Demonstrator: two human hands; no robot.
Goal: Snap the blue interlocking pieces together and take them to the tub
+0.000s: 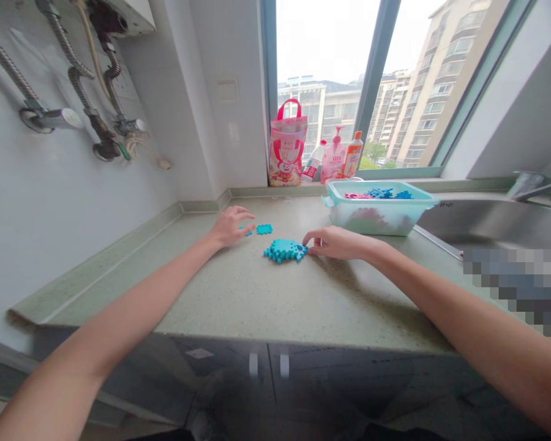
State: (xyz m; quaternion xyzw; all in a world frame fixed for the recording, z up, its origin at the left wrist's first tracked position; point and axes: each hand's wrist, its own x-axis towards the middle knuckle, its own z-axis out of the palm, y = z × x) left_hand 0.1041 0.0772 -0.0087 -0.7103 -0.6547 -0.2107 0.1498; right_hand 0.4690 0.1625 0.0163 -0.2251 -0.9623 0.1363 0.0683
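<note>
Okay, so here's where things stand on this kitchen worktop (239,297): there's a chunky teal clump of foam puzzle pieces (284,250) sitting right between the two hands, and it looks like several pieces already locked together, though I can't count them from this angle. Just past it is a flat teal piece (264,229) lying on its own, with a small teal bit (248,231) almost tucked under the left hand (229,226). That hand is open and flat-ish on the worktop, its fingers (247,215) spread and pointing toward the loose piece. The right hand (335,243) is at the clump's right edge, with its fingers (310,240) up against it, but I honestly can't tell if they're gripping it or just touching. As for what's done and what's left, I'd say one clump is built, one piece and that small bit are loose, and there's more to go: blue pieces (386,194) and pink pieces (358,196) are piled in a mint-rimmed plastic tub (376,223) near the steel sink (482,223), so this looks far from finished.
</note>
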